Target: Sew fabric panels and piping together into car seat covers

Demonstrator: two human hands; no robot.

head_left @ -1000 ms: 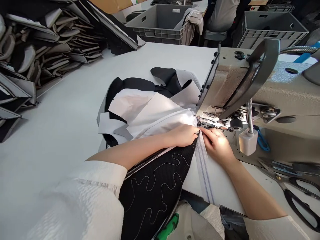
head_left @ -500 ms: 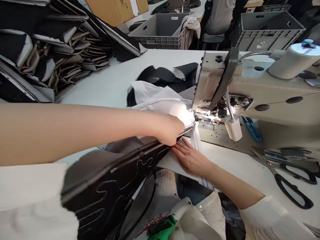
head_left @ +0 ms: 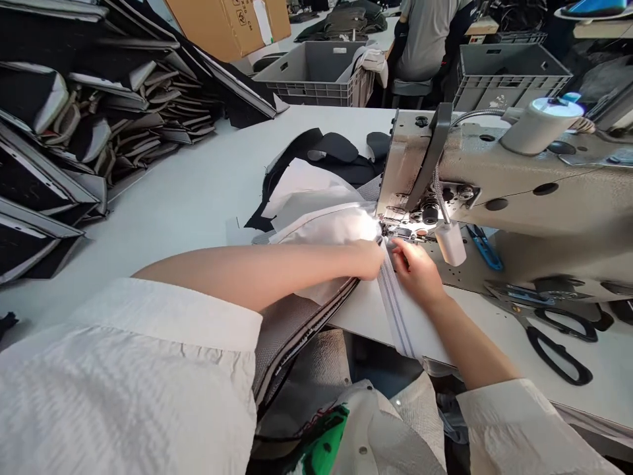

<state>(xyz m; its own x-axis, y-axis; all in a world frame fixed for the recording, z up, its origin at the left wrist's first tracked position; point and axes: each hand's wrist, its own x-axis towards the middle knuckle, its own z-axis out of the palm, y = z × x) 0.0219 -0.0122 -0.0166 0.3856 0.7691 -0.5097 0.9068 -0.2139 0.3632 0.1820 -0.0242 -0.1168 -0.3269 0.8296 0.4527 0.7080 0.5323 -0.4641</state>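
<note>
Just in front of the sewing machine's (head_left: 395, 224) lit needle area, my left hand (head_left: 368, 259) is closed on the edge of a dark padded fabric piece (head_left: 289, 323). This piece hangs over the table edge toward my lap, its grey mesh side and layered edge showing. White fabric (head_left: 316, 221) lies beyond my left forearm, partly hidden by it. A white tape (head_left: 390, 297) with dark stripes runs from the needle area down over the table edge. At its upper end, my right hand (head_left: 418, 267) has curled fingers pinching the tape beside the presser foot.
Black scissors (head_left: 558, 349) and blue thread snips (head_left: 484, 247) lie right of my right hand. Dark padded pieces (head_left: 123, 119) are stacked at the left. Black fabric (head_left: 336, 148) lies behind the machine head. Beyond the table are grey crates (head_left: 309, 89) and a seated person (head_left: 428, 39).
My right hand has lifted from lying flat and moved up toward the needle, fingers now curled. My left hand moved slightly right. The dark piece swung lower, its stitched face turning from view.
</note>
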